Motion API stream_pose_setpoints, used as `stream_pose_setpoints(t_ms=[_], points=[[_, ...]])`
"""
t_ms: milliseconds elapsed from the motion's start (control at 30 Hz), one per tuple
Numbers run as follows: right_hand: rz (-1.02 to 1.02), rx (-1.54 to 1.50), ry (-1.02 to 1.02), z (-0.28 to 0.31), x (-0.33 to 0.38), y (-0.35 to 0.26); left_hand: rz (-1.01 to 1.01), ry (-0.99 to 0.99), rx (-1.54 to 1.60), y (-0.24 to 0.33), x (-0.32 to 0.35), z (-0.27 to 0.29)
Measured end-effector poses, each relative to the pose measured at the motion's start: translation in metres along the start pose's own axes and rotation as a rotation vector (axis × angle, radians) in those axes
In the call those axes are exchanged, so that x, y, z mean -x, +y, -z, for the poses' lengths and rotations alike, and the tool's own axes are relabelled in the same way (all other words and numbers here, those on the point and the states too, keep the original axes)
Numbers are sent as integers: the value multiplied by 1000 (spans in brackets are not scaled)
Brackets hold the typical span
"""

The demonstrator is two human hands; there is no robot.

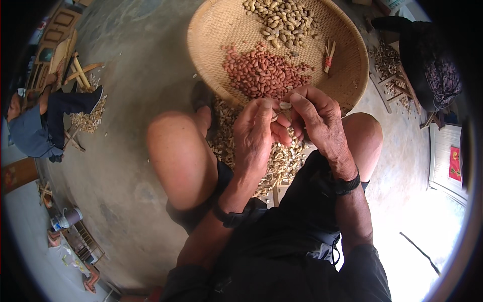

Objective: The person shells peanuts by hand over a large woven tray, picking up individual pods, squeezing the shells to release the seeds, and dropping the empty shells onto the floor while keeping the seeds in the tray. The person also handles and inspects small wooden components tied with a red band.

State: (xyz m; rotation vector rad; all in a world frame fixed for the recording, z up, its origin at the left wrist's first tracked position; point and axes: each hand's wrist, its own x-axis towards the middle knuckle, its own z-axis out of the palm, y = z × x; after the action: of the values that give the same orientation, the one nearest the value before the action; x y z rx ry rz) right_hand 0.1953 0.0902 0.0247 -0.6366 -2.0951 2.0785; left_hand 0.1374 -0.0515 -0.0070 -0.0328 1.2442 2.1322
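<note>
Over the near edge of a round woven basket [209,53], my two hands meet with fingers bent. Between the thumb and fingers of my right hand [324,121] is a pale piece of peanut shell [285,105]. My left hand [253,131] is closed beside it, thumb on top, with another bit of shell [274,119] at its fingertips. Whether a kernel is inside is hidden by the fingers. Red shelled peanuts [264,73] lie heaped in the basket's near part, and unshelled peanuts [289,25] are piled at its far side.
Empty shells [282,168] cover the floor between my legs. A small stick bundle with a red tie [328,58] lies in the basket. Seated people are at left [35,128] and right [427,60], near more shells. A thin stick [420,251] lies lower right.
</note>
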Motion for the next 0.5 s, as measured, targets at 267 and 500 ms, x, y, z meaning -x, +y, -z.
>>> stream_pose_setpoints(t_ms=[267,500], points=[[10,-17,-68,-5,17,-16,54,-96,-31,17,17,16],[169,299,-255,1,38,-23,1,-263,-471,42,39,37]])
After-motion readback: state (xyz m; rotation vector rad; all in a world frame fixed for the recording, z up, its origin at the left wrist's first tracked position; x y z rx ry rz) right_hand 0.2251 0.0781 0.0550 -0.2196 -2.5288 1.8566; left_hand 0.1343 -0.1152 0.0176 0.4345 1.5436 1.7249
